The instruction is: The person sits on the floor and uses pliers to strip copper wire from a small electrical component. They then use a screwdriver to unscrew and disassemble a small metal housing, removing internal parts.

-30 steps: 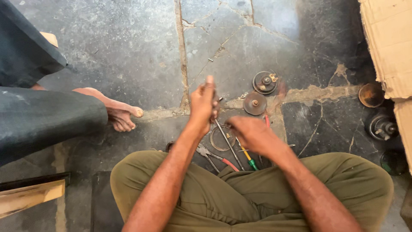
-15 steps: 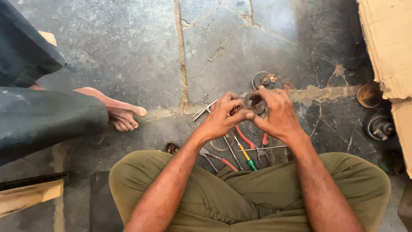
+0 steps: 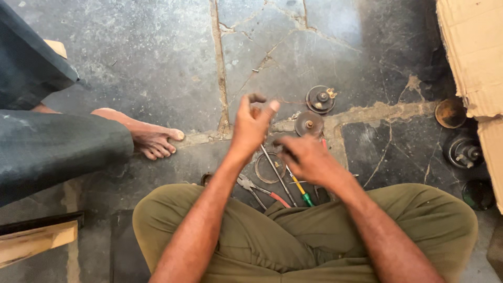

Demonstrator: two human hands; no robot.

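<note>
I sit cross-legged on a cracked stone floor. My left hand (image 3: pixel 250 124) is raised above the floor, its thumb and dark, bent forefinger slightly apart, and I see nothing held between them. My right hand (image 3: pixel 305 157) hovers low over a cluster of tools with its fingers curled down; whether they grip anything is hidden. Under the hands lie a thin metal rod (image 3: pixel 272 166), a metal ring (image 3: pixel 264 173), red-handled pliers (image 3: pixel 264 191) and a yellow-and-green screwdriver (image 3: pixel 299 189). Two round metal discs (image 3: pixel 309 124) (image 3: pixel 320 98) rest just beyond my fingers.
Another person's bare foot (image 3: pixel 153 137) and dark trouser leg (image 3: pixel 57 149) are at the left. Cardboard (image 3: pixel 474 57) lines the right edge, with a rusty cap (image 3: pixel 450 112), a dark round part (image 3: pixel 463 151) and a dark bowl (image 3: pixel 478 195) beside it. A wooden piece (image 3: pixel 36 242) lies at the lower left.
Both hands have left the nearer round disc. My left hand rose and drew back to the left; my right hand pulled back over the tools.
</note>
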